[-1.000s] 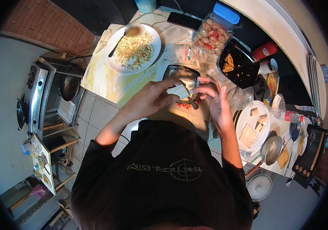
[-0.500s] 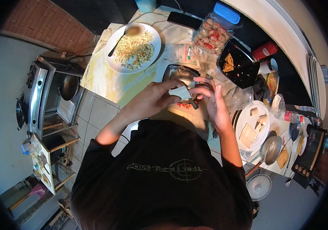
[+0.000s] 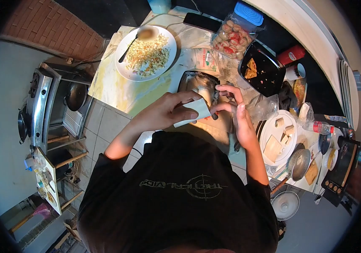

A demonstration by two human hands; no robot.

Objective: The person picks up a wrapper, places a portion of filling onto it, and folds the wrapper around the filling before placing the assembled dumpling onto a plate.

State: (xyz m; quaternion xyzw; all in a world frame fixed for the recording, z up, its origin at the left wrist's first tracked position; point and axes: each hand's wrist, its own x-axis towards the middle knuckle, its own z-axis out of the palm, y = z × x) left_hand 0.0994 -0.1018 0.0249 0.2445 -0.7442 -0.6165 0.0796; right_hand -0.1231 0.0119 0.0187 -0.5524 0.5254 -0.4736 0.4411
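Between the thumb and fingers of my left hand is a pale, flat rectangular piece, tilted above the tray. My right hand is just to the right of it, fingers curved and spread; a fingertip is close to the piece's right edge, and contact is unclear. Below and beyond both hands lies a dark-rimmed tray, partly hidden by them. Some red bits and the dark end of a utensil show beside the piece. A white plate of chopped pale food with a spoon stands at the upper left.
On the right are a black tray with fried scraps, a white plate with pale cut pieces, a strainer and a bottle. A bag of round food stands behind. A stove is at left.
The pale piece has been turned and lowered slightly toward me, showing more of its flat face. The fingers of my right hand have shifted slightly right and down.
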